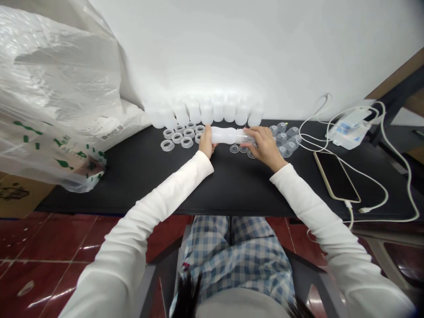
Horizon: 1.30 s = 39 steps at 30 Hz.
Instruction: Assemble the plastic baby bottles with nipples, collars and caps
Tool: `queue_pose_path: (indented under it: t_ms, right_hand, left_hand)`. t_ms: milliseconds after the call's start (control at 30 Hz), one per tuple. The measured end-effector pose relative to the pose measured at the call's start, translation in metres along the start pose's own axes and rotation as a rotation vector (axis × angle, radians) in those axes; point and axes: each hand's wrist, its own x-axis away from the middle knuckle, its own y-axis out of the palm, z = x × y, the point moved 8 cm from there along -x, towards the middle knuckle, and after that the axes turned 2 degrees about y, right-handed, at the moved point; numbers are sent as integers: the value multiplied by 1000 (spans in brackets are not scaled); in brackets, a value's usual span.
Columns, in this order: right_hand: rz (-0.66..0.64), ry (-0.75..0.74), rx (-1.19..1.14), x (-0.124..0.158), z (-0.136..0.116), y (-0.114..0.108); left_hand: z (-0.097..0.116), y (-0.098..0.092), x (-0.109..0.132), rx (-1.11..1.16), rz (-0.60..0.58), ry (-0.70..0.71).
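Note:
A white baby bottle (223, 135) lies sideways in the air between my hands, just above the table. My left hand (206, 142) is wrapped round its base end. At the neck end, the fingers of my right hand (263, 145) close round a clear cap (244, 138) that meets the bottle. Ring collars (177, 138) lie in rows left of my left hand. Under my right hand are several clear nipples (234, 149), partly hidden by it. Clear domed covers (287, 139) are grouped to the right. More white bottles (217, 109) stand in a curved row behind.
A large white plastic sack (59, 57) and a printed bag (56, 148) take up the left side. To the right are a phone (336, 176) on a cable, a white power strip (351, 128) and loose white cords (367, 176). A wall (248, 48) rises behind the black table (159, 170).

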Motion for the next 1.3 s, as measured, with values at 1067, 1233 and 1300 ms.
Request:
queue_pose_path:
  t_ms: [1067, 1233, 1300]
  right_hand:
    - [221, 688, 185, 25, 124, -50]
    - [240, 704, 224, 30, 132, -49]
    - [261, 736, 237, 33, 137, -52]
  left_hand:
    - [-3, -2, -5, 243, -30, -217]
    - [-6, -3, -5, 262, -1, -236]
    - [-6, -3, -5, 255, -5, -228]
